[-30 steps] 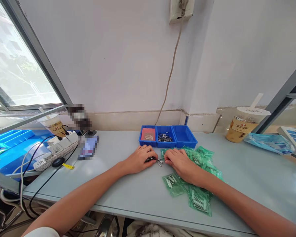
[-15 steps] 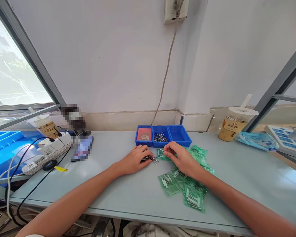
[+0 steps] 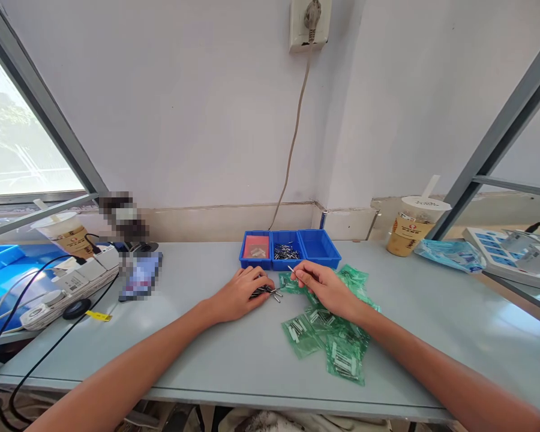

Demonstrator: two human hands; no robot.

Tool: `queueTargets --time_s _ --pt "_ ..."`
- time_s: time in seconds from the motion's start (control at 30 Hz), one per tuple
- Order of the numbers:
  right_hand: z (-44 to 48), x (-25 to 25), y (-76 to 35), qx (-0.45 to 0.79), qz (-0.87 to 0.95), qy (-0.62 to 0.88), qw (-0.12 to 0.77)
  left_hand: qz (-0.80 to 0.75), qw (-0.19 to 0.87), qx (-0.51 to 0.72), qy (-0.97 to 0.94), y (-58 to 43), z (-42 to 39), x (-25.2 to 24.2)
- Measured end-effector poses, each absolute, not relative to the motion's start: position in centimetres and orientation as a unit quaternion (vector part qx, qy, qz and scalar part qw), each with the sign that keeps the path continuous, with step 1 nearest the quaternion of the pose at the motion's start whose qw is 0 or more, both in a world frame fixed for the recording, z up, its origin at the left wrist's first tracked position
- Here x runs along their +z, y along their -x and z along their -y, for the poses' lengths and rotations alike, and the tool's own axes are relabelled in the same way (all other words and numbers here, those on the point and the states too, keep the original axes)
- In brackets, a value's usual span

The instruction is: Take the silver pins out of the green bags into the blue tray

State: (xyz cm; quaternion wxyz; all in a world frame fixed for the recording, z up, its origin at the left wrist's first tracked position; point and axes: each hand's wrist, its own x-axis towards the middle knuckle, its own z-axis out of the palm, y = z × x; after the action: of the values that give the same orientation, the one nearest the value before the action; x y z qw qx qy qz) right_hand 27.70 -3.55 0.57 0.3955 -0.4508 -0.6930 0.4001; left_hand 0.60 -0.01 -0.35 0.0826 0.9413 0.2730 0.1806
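Observation:
My left hand (image 3: 240, 295) rests on the table with its fingers curled over a small bunch of metal pins (image 3: 276, 295), whose ends stick out past the fingertips. My right hand (image 3: 324, 287) pinches one thin, light-coloured pin (image 3: 290, 269) between thumb and forefinger, its tip pointing up and left. Below and around the right hand lie several green clear bags (image 3: 344, 360) with pins inside. Just beyond both hands stands a blue three-part tray (image 3: 323, 252). Its middle part holds loose pins (image 3: 286, 252); the left part has a red sheet with small pale pieces (image 3: 257, 249).
At left are a phone (image 3: 140, 276), a white power strip (image 3: 87, 270) with cables, a blue bin (image 3: 15, 294) and a drink cup (image 3: 69, 234). A second drink cup (image 3: 413, 228) and a blue packet (image 3: 450, 255) stand back right. Metal frames flank the table.
The whole view has shifted slightly to the right. My right hand has turned the pin a little, so its tip points more upward. My left hand stays over the bunch.

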Motion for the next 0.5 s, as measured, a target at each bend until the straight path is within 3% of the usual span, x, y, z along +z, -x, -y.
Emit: queueTargets --time_s 0.2,0.5 --pt "3.12 0.36 -27.78 0.440 0.638 0.446 0.448 -0.272 0.067 0.178 -0.943 -0.79 0.27 -0.18" --pt "2.85 -0.07 -28.16 0.364 0.674 0.463 0.446 -0.264 0.065 0.168 -0.948 -0.69 0.21 -0.28"
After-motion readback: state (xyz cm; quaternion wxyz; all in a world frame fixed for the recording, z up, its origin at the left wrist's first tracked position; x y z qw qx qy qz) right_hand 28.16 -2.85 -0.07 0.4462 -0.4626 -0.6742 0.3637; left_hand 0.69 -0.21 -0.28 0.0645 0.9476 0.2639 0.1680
